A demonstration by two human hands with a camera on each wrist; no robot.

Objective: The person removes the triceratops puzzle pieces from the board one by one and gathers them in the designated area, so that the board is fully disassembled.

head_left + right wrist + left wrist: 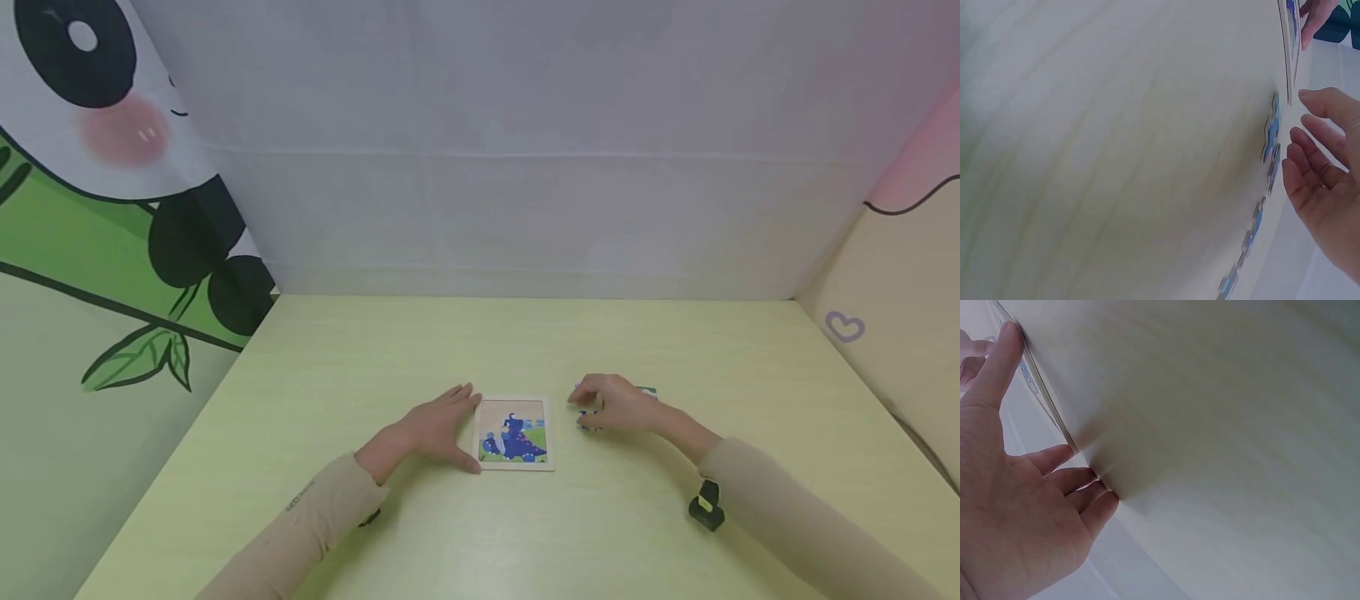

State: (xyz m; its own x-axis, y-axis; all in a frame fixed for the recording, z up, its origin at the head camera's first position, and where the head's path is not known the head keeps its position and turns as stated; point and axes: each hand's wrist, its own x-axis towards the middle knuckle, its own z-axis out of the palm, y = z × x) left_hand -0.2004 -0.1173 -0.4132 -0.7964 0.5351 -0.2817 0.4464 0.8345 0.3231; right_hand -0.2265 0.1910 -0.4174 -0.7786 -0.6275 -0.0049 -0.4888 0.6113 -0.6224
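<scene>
A square jigsaw puzzle tray (551, 433) with a pale rim lies flat on the table. Its fitted pieces show a blue dinosaur picture (517, 442), and bare wood shows along the top. My left hand (438, 427) is at the tray's left side, fingers spread, thumb near the lower corner and index finger by the upper one. To the right of the tray, my right hand (618, 404) hovers over loose jigsaw pieces (1271, 134), fingers loosely bent and nothing between them. One patterned piece (590, 421) shows just below its fingertips; another piece (647, 392) is partly hidden behind the hand.
The pale wooden table (375, 333) reaches back to a white cloth backdrop (525, 217). A wall with a painted panda and leaves (135, 358) stands on the left, a cream wall (892, 333) on the right. Dark wrist-worn devices (707, 506) sit under the sleeves.
</scene>
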